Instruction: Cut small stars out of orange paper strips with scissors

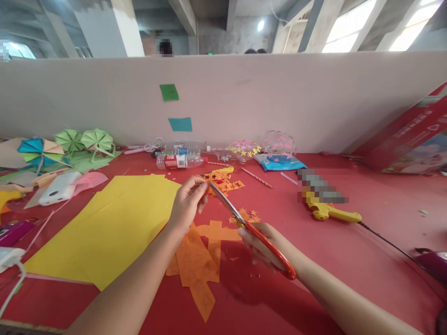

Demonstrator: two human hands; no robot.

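Gripping, in the head view, red-handled scissors (250, 229) in the right hand (275, 238), probably light, stiff, best held by the loops. Pinching narrowly with the left hand (188, 200) at the blade tips (213, 186), cannot tell on what. Find orange paper (195, 260), probably thin and easily torn, best taken by the edges, on the table (349, 246) between and below the hands

The surface (377, 251) and the scissors' handles (272, 247) are coloured red, the large sheet (115, 223) yellow, the paper pieces (195, 260) and the small stars (249, 216) orange; a straw (256, 177) is striped in red and white.
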